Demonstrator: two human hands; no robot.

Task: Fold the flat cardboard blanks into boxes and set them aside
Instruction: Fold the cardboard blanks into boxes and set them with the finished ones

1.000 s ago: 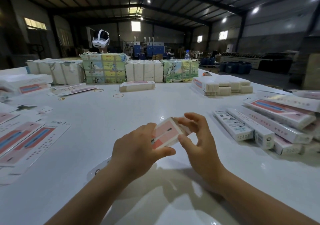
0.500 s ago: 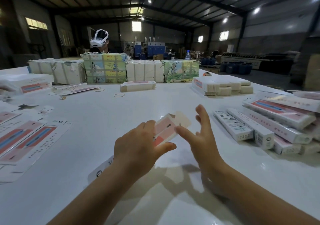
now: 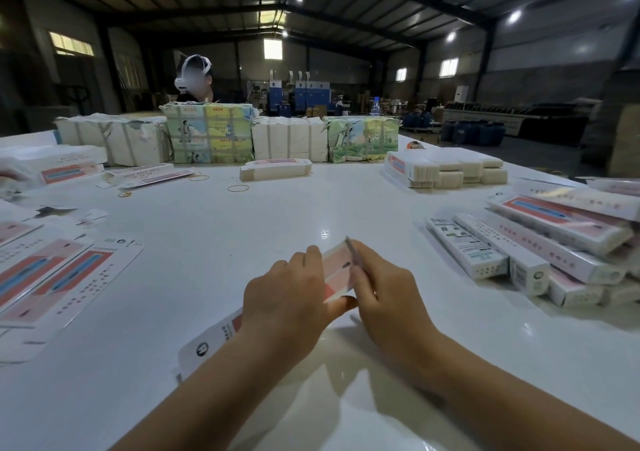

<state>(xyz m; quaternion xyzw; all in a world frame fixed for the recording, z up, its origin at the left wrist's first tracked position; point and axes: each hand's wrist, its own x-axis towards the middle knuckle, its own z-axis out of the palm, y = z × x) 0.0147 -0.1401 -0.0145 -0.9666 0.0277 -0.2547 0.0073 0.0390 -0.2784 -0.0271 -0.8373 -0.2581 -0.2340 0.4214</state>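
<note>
Half a second ago the right hand stood open with its fingers straight beside the box end and the end flap stuck out; now its grip has closed on that far end, fingers curled over the flap, which is turned edge-on against the opening. Left hand grasps the partly folded box round its middle, thumb under the near edge, fingers over the top, holding it just above the white worktop, with its near end reaching back under the left wrist. Finished boxes lie piled on the right, flat blanks spread on the left, and wrapped bundles line the far edge
</note>
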